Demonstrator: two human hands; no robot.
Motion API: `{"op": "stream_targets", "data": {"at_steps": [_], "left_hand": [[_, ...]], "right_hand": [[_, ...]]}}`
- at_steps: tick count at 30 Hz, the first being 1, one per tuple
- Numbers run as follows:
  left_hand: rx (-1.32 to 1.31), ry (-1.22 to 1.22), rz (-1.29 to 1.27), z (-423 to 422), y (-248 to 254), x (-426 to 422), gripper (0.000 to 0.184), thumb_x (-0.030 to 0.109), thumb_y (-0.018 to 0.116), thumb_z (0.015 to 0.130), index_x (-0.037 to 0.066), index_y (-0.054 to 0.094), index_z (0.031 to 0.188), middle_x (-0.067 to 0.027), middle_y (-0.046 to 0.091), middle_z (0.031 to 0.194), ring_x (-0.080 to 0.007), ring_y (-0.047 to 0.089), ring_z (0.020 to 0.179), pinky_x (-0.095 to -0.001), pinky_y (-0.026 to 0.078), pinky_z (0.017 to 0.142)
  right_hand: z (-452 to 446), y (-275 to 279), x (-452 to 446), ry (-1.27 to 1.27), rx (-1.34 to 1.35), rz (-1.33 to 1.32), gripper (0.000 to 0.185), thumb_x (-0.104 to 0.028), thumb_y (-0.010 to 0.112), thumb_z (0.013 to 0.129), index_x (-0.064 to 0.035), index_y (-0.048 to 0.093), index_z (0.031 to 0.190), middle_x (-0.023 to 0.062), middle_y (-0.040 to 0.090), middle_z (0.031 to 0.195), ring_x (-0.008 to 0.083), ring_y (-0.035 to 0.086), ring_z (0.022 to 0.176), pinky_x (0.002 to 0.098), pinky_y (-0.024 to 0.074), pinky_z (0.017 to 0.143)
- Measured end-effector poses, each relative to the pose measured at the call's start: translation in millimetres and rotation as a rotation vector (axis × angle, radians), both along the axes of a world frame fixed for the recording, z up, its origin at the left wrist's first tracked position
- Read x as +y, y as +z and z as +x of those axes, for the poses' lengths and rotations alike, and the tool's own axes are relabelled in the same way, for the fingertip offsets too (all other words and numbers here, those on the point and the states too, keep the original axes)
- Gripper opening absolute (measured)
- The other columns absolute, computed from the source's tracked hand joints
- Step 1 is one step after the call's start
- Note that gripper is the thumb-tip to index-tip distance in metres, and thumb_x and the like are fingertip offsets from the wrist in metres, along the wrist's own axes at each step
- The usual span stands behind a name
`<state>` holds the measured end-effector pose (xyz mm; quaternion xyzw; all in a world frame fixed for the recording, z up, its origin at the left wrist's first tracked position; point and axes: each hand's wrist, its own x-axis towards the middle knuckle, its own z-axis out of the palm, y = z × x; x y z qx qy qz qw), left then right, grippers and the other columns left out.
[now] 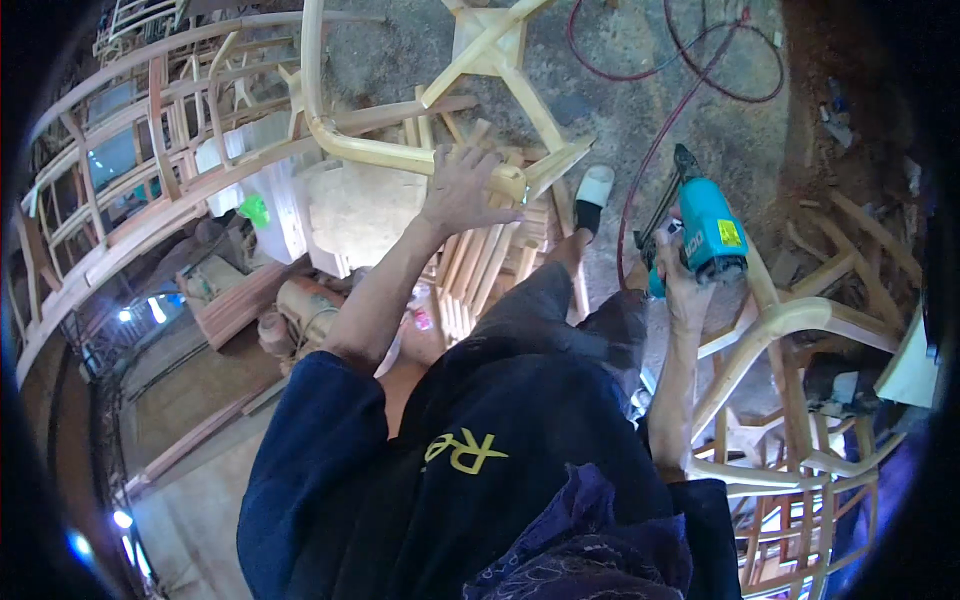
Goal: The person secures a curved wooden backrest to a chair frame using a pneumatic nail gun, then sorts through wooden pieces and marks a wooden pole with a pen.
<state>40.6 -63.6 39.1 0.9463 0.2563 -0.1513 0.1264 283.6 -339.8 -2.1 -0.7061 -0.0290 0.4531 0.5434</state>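
Note:
My left hand (465, 190) is closed over the end of a curved, pale wooden rail (380, 153), with its thumb stretched along the near side. The rail belongs to an unfinished chair frame, and its crossed legs (487, 52) show above my hand. In my right hand (685, 285) is a teal nail gun (708, 228) with a yellow label. Its dark nose and magazine point up and away from me, apart from the chair frame. A red air hose (640, 185) runs beside the gun. My fingers partly hide its handle, so the trigger cannot be made out.
Wooden slats (485, 262) are stacked below my left hand. Ladder-like wooden frames (160, 130) fill the left side. More curved chair frames (765, 340) stand at the right, near scrap wood (870, 245). The hose loops over the concrete floor (610, 105).

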Motion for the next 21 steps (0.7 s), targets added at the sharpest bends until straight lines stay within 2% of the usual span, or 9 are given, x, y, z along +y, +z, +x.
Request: {"op": "stream_targets", "data": {"at_steps": [2,3,4,6,7,10,11,17,21], "left_hand": [[0.018,0.015,0.016,6.7,0.4,-3.7,0.09,0.073,0.083,0.062,0.006,0.064,0.12,-0.0124,0.065,0.121,-0.031,0.058,0.12,-0.0544,0.031,0.108],[0.024,0.026,0.004,6.9,-1.1,-4.8,0.091,0.073,0.083,0.062,0.006,0.065,0.121,-0.0129,0.065,0.121,-0.0312,0.057,0.121,-0.0554,0.03,0.109],[0.03,0.035,-0.007,7.8,-1.7,-5.3,0.091,0.073,0.083,0.062,0.006,0.066,0.121,-0.0134,0.065,0.122,-0.0314,0.056,0.123,-0.0564,0.029,0.109],[0.005,0.004,0.009,12.8,-1.6,-8.4,0.088,0.07,0.085,0.061,0.007,0.065,0.12,-0.0116,0.065,0.121,-0.031,0.057,0.117,-0.0523,0.033,0.107],[-0.008,-0.011,0.016,15.9,-2.3,-9.4,0.087,0.068,0.086,0.061,0.007,0.064,0.119,-0.0107,0.065,0.12,-0.0308,0.057,0.114,-0.0503,0.034,0.106],[-0.047,-0.009,0.031,22.2,-6.9,-14.2,0.084,0.067,0.087,0.062,0.007,0.064,0.117,-0.0094,0.064,0.117,-0.0303,0.057,0.11,-0.0489,0.035,0.102],[-0.045,-0.003,0.034,21.7,-8.8,-15.1,0.082,0.066,0.087,0.063,0.007,0.065,0.115,-0.0088,0.064,0.116,-0.0298,0.057,0.109,-0.0487,0.035,0.101],[-0.085,-0.001,0.058,18.2,-19.1,-19.2,0.07,0.059,0.088,0.066,0.009,0.065,0.109,-0.0064,0.064,0.109,-0.0279,0.057,0.106,-0.0475,0.036,0.096],[-0.083,-0.005,0.066,18.1,-19.9,-21.6,0.067,0.056,0.089,0.066,0.01,0.066,0.109,-0.0055,0.065,0.107,-0.0278,0.057,0.105,-0.047,0.036,0.096]], "right_hand": [[2.9,19.0,0.0,0.104,0.131,0.099,0.035,-0.011,0.084,0.086,0.0011,0.068,0.115,0.003,0.069,0.094,0.0111,0.064,0.08,0.0273,0.0515,0.07],[6.7,37.5,8.8,0.127,0.257,0.103,0.029,-0.006,0.08,0.087,0.0002,0.069,0.114,0.0016,0.068,0.086,0.0078,0.062,0.068,0.025,0.0495,0.062],[4.1,29.7,8.1,0.167,0.382,0.126,0.03,-0.004,0.08,0.087,-0.0006,0.069,0.114,0.0015,0.068,0.084,0.0072,0.06,0.065,0.0248,0.0489,0.06],[-5.4,7.2,8.1,0.245,0.627,0.173,0.031,-0.002,0.079,0.085,-0.0021,0.069,0.114,0.0014,0.068,0.08,0.006,0.058,0.059,0.0245,0.0477,0.055],[-15.9,-6.0,10.9,0.254,0.727,0.206,0.031,-0.005,0.077,0.087,-0.0038,0.066,0.117,-0.0017,0.06,0.068,0.0054,0.052,0.052,0.0239,0.0425,0.05],[-33.1,-26.1,16.9,0.222,0.972,0.318,0.026,-0.011,0.074,0.091,-0.0039,0.065,0.114,-0.004,0.051,0.063,0.0052,0.045,0.049,0.023,0.0375,0.048],[-37.8,-27.0,16.6,0.213,0.934,0.312,0.026,-0.015,0.073,0.092,-0.0048,0.063,0.114,-0.0053,0.045,0.063,0.0052,0.039,0.048,0.0226,0.0342,0.047],[-44.5,-40.5,15.2,0.209,1.047,0.343,0.028,-0.017,0.075,0.091,-0.0063,0.063,0.114,-0.0053,0.05,0.067,0.004,0.041,0.049,0.0218,0.0358,0.048],[-42.6,-31.8,28.3,0.239,0.987,0.319,0.029,-0.018,0.076,0.091,-0.0066,0.064,0.115,-0.0062,0.049,0.065,0.003,0.041,0.05,0.0216,0.036,0.049]]}}
